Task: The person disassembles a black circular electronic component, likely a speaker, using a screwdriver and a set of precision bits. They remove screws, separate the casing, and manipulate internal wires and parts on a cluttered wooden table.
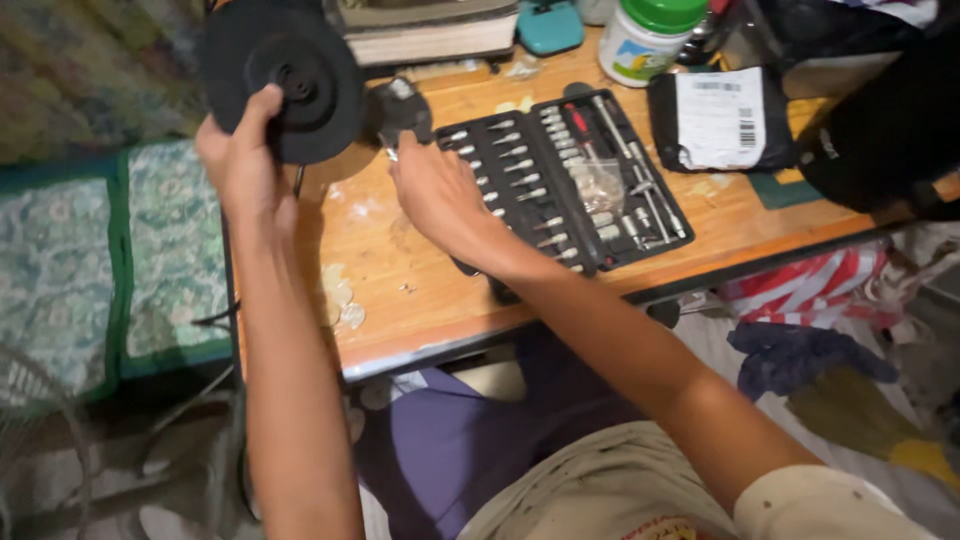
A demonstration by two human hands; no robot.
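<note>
My left hand (240, 160) grips the edge of a round black disc-shaped part (290, 75), held upright over the table's left end. My right hand (435, 190) reaches toward a small black and metal piece (400, 110) just right of the disc; the fingertips touch it or a thin metal tool there, and I cannot tell which. An open black socket and bit set (565, 180) lies on the wooden table (400, 290) right beside that hand.
At the back stand a white jar with a green lid (645, 40), a teal object (550, 25) and a thick book (430, 30). A black pouch with a white label (715, 120) lies right. Patterned bedding (110, 260) is left; clothes cover the floor.
</note>
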